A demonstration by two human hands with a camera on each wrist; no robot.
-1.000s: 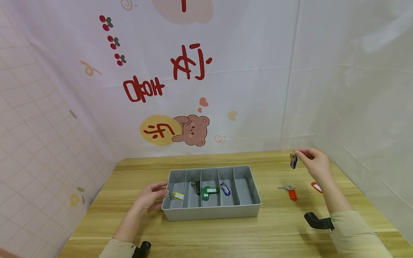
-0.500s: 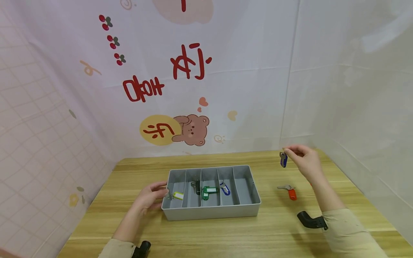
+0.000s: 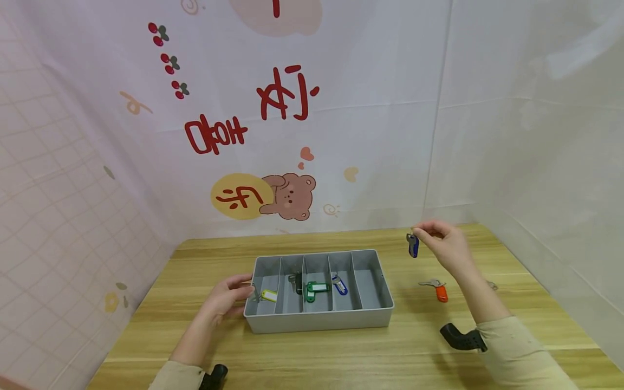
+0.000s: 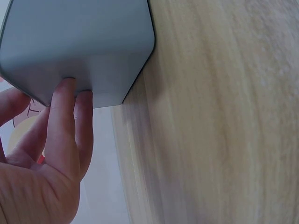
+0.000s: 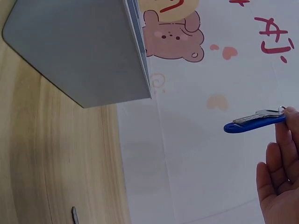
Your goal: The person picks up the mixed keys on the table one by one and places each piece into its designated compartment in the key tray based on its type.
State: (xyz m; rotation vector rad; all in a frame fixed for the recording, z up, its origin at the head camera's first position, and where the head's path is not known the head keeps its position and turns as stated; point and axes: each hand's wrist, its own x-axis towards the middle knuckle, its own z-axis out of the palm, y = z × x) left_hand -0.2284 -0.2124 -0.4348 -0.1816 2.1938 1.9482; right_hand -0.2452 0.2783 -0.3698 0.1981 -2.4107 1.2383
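Note:
At the tip of my right hand (image 3: 446,249), a key with a blue tag (image 3: 413,246) hangs from its ring, pinched between thumb and fingertips. It is in the air to the right of a grey compartment box (image 3: 322,322). My left hand (image 3: 226,297) holds the left end of that box, fingers (image 4: 63,126) against the outer wall and thumb at the rim. Inside, from left, are a yellow-tagged key (image 3: 269,295), a black-tagged key (image 3: 298,283), green tags (image 3: 318,287) and another blue-tagged key (image 3: 340,284). The rightmost compartment holds nothing visible.
On the wooden table (image 3: 341,357), a red-tagged key (image 3: 441,292) lies right of the box. Part of another key (image 3: 492,285) shows beyond my right forearm, which hides the rest. A printed white curtain (image 3: 370,162) stands behind the table.
My right hand has moved left toward the box, carrying the blue-tagged key. Its forearm now covers the red tag at the far right. My left hand and the box have stayed in place.

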